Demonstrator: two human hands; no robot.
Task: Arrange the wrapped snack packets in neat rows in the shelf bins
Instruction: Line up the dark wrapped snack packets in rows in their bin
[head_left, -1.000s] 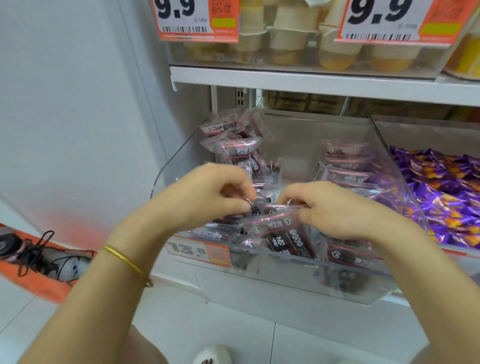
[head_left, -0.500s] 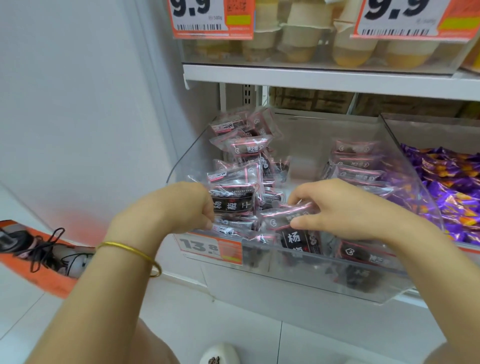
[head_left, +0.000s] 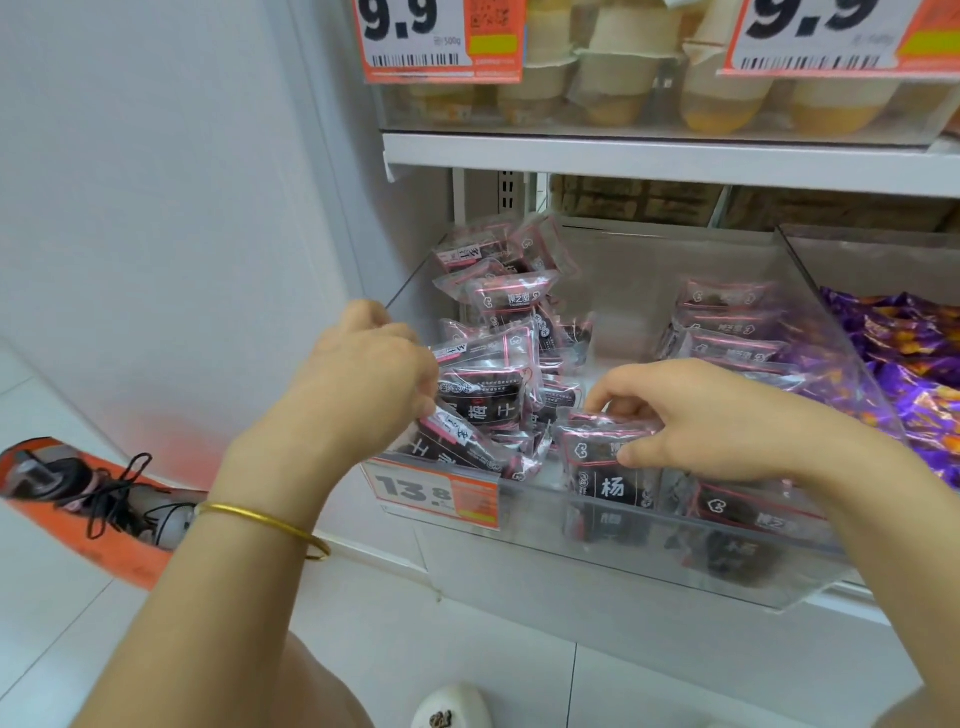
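Reaching into the clear bin (head_left: 535, 519), left hand (head_left: 363, 384) grips stacked packets (head_left: 483, 400), right hand (head_left: 701, 415) pinches one packet (head_left: 592, 441).

Snack packets (head_left: 483, 410) in clear film – black panels, white characters, thin pink edging. Neighbouring wrappers (head_left: 914, 364) purple, flecked orange and yellow. Price tag (head_left: 439, 496) orange and white, black numerals. Bin (head_left: 649, 566) colourless, see-through. Cups (head_left: 613, 78) cream over amber. Bangle (head_left: 265, 519) gold; shelf (head_left: 675, 161) white – floor object (head_left: 78, 540) orange, its cord (head_left: 111, 493) black

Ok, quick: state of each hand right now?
Left hand: fingers curled, gripping a black-and-pink plastic-wrapped snack packet.
Right hand: pinching another black-and-pink packet.
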